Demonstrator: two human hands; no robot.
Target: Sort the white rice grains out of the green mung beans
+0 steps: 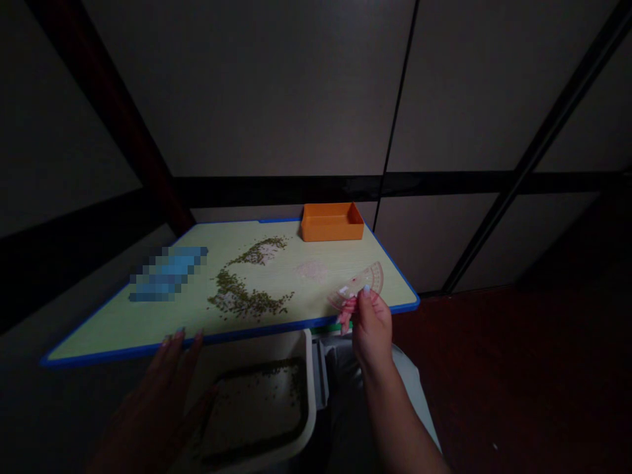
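My right hand (371,324) is closed on a clear, pinkish protractor (372,276), held just over the table's front right corner. Fingers curl around its lower edge, and the curved scale points up and to the right. In the dim lower left, my left hand (165,378) has its fingers stretched out, fingertips by the table's blue front edge. Nothing shows in it. Small green grains mixed with white ones (237,293) lie in a curved band on the pale table. A thin patch of pale grains (311,269) is left of the protractor.
An orange open tray (332,230) stands at the table's back right. Below the front edge is a white bin (310,395) with green grains along its inside. A blurred blue item (170,273) lies at left. Cabinet panels (296,85) rise behind the table.
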